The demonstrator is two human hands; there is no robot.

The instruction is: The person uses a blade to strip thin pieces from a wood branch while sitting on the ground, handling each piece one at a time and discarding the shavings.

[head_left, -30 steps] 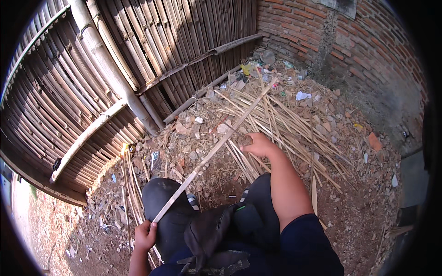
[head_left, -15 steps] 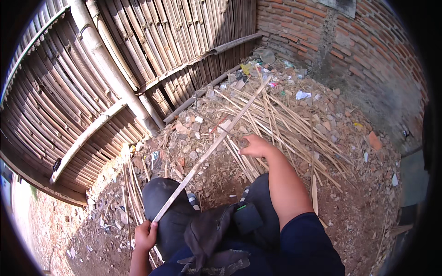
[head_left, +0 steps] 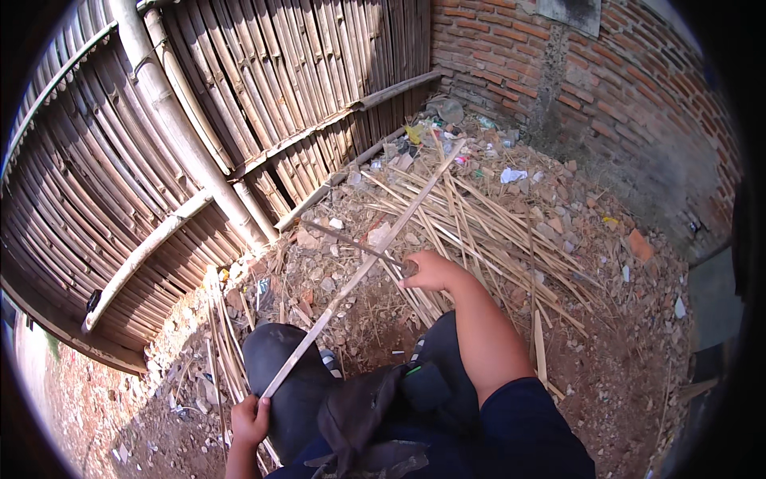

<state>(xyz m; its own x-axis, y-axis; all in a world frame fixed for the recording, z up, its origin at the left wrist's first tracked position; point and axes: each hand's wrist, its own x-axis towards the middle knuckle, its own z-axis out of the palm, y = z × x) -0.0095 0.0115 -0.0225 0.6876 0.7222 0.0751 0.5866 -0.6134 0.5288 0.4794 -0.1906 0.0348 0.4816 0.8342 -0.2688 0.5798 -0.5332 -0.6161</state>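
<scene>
My left hand (head_left: 251,420) is closed around the near end of a long, pale bamboo strip (head_left: 329,310), beside my left knee. The strip slants across my left thigh, up and to the right, to the far pile. My right hand (head_left: 429,271) grips a long, narrow-bladed knife (head_left: 345,239) by its dark handle, in front of my right knee. Its dark blade points left and lies across the strip's middle; whether the two touch I cannot tell.
Beyond my knees a pile of split bamboo strips (head_left: 511,231) lies on rubble and litter. More strips (head_left: 223,335) lie left of my left leg. A bamboo-slat wall (head_left: 303,72) stands at the left and a brick wall (head_left: 511,60) at the far right.
The knife blade, barely visible before, now shows broadside across the strip. My right hand has shifted slightly left and down; my left hand keeps its hold on the strip.
</scene>
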